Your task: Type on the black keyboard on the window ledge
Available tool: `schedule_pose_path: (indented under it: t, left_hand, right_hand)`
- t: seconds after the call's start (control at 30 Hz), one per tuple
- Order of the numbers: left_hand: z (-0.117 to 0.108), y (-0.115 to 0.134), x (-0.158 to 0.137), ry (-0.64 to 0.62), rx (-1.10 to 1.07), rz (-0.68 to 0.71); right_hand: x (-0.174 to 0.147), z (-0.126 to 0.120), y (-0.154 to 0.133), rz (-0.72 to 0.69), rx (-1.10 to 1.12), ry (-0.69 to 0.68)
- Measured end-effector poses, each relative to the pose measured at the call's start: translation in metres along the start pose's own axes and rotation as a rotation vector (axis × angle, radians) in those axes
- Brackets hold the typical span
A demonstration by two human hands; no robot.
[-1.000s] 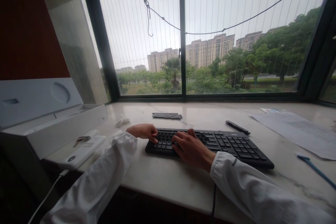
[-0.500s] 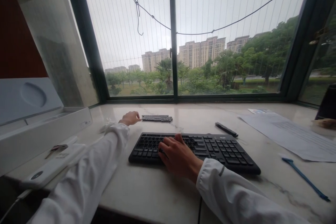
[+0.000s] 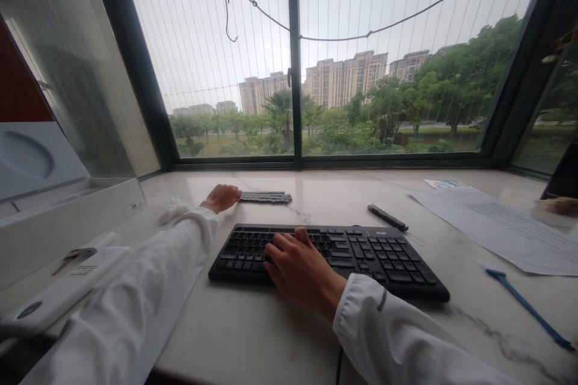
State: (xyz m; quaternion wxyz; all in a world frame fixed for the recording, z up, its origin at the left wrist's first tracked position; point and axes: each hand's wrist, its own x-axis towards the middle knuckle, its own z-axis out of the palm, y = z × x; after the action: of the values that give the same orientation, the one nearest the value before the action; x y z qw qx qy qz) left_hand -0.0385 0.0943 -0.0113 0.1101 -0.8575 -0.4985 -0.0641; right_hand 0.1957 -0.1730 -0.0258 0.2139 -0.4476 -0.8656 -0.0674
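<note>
Keyboard [image 3: 397, 255] on the counter [image 3: 235, 331], its left half under the bent right hand [image 3: 301, 267]. The curled left hand [image 3: 221, 197] meets the left end of the loose keys [image 3: 266, 197] beyond; whether either hand grips anything cannot be told.

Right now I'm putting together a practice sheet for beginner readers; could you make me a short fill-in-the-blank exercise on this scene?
1. The right hand is over a black ____.
2. In the picture, the left hand is at the ____ end of the small grey pieces.
3. The slim tool near the picture's right edge is coloured ____.
4. Both sleeves are coloured ____.

Missing words: keyboard; left; blue; white.
</note>
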Motion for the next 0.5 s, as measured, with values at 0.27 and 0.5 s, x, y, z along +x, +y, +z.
schedule_pose_path:
  t: [0.27, 0.5]
  left_hand:
    - [0.002, 0.007, -0.008, 0.072, 0.01, 0.013]
    - [-0.029, 0.016, -0.024, 0.158, -0.005, -0.042]
  right_hand:
    - [0.0, 0.001, 0.0, -0.004, -0.009, 0.007]
    - [0.0, 0.001, 0.001, -0.01, -0.007, 0.016]
